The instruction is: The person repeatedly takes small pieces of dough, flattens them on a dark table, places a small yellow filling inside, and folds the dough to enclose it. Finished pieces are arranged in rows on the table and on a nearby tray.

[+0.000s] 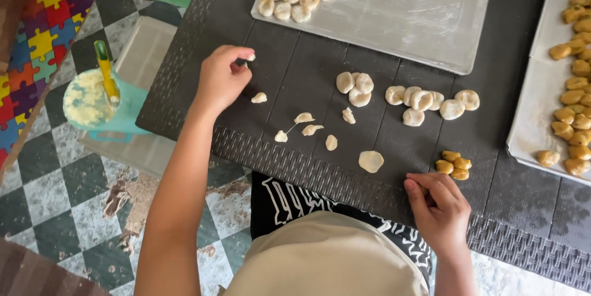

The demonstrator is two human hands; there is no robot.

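Note:
My left hand (221, 77) reaches over the dark table (295, 65) and pinches a tiny bit of pale dough (251, 57) between its fingertips. Small dough scraps (259, 97) lie just right of it. My right hand (438, 207) rests near the table's front edge, fingers curled, touching the table beside a small heap of brown filling balls (454, 165). A flattened dough disc (371, 161) lies to its left. Rounded dough pieces (354, 87) and more dough pieces (431, 102) sit in clusters mid-table.
A floured metal tray (394, 22) at the back holds several shaped dough pieces. A second tray (542, 87) at right carries brown filling balls. Left of the table stands a teal tub of flour (89, 102) with a yellow-green stick, beside a puzzle-pattern mat (37, 44) on the checkered floor.

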